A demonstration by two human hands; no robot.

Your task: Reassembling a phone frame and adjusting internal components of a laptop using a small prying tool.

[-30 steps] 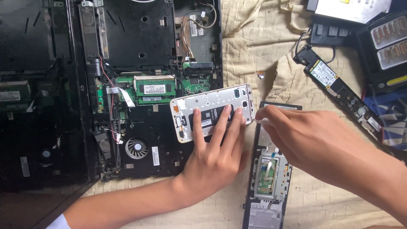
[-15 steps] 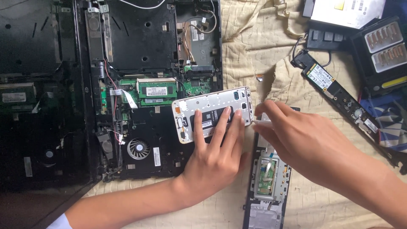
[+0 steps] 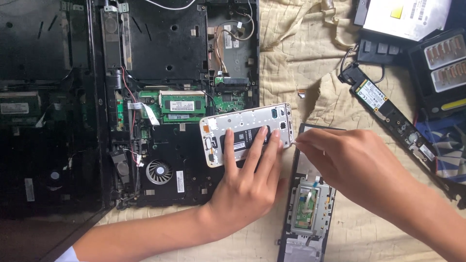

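1. Left hand [image 3: 245,187] lies flat, fingers spread, pressing the phone frame [image 3: 247,133] down; no grasp.
2. Right hand [image 3: 352,162] is pinched on a thin tool [image 3: 293,143] at the frame's right edge.
3. Frame lies tilted on an opened laptop base [image 3: 170,97], beside its green board [image 3: 182,104].
4. Touchpad panel [image 3: 308,208] sits under the right hand, on a beige cloth [image 3: 301,58].

phone frame [image 3: 247,127]: pale matt metal, black glossy patch | laptop base [image 3: 170,63]: matt black plastic, green circuit board [image 3: 182,104] | cloth [image 3: 301,58]: cream, rough, wrinkled | touchpad panel [image 3: 306,208]: silvery metal, dark plastic rim
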